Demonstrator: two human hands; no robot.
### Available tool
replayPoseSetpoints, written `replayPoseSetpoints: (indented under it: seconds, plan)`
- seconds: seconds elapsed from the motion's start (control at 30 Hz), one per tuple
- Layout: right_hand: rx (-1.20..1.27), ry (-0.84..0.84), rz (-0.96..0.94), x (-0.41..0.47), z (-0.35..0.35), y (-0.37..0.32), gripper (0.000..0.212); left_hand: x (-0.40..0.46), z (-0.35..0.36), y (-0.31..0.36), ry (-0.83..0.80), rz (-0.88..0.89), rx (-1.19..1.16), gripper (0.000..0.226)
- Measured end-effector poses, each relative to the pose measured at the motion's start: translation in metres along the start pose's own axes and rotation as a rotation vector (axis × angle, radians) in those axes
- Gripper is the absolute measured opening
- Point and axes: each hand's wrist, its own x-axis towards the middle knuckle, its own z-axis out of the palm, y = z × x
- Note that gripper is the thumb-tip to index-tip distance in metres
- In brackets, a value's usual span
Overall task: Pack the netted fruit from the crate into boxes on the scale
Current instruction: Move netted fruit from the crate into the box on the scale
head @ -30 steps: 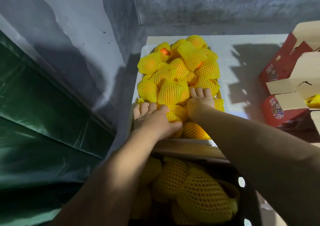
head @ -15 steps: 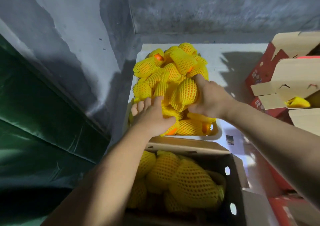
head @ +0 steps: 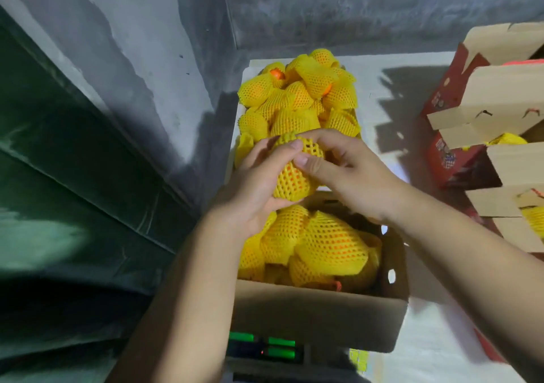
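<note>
An orange fruit in yellow foam netting (head: 293, 178) is held between both hands, above the far edge of the cardboard box. My left hand (head: 253, 185) cups it from the left and below. From the right, my right hand (head: 350, 166) grips it with thumb and fingers on the net. The open cardboard box (head: 318, 321) sits on a scale (head: 265, 349) with green lit displays and holds several netted fruits (head: 323, 247). Behind it, a white crate (head: 248, 68) is heaped with more netted fruit (head: 297, 100).
Grey walls close in at the left and back, with a green tarp (head: 73, 176) at the lower left. Several red-and-brown cartons (head: 497, 118) with open flaps stand at the right, some holding netted fruit. The white tabletop (head: 391, 88) lies between crate and cartons.
Both hands have come back from the crate's heap toward the box. They now hold one netted fruit together, where before each hand was reaching among the piled fruit.
</note>
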Motion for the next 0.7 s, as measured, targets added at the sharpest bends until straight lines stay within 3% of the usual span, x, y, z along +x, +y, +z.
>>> replayPoseSetpoints:
  seconds: [0.07,0.2,0.3,0.37,0.43,0.5,0.63,0.7]
  plan:
    - [-0.035,0.041,0.007,-0.014,0.016,-0.005,0.032,-0.018,-0.006,-0.002,0.044,-0.005,0.007,0.017]
    - [0.106,0.049,0.159,-0.046,0.046,-0.018,0.081,-0.056,-0.022,-0.014,0.016,0.019,-0.027,0.056]
    - [-0.012,0.025,0.126,-0.067,0.066,-0.020,0.082,-0.089,-0.032,-0.024,-0.033,0.043,0.039,0.061]
    - [-0.277,0.035,0.040,-0.077,0.074,-0.024,0.086,-0.104,-0.043,-0.030,0.025,0.107,0.427,0.066]
    - [-0.534,-0.095,0.048,-0.083,0.078,-0.029,0.104,-0.112,-0.061,-0.037,0.126,0.207,0.951,0.057]
    - [-0.592,-0.206,0.149,-0.090,0.080,-0.037,0.114,-0.123,-0.077,-0.039,0.166,0.246,1.139,0.047]
    - [-0.655,0.039,0.094,-0.106,0.087,-0.050,0.073,-0.150,-0.096,-0.038,0.073,0.297,1.097,0.034]
    - [-0.718,0.042,0.092,-0.115,0.100,-0.054,0.064,-0.162,-0.098,-0.036,0.070,0.357,1.175,0.032]
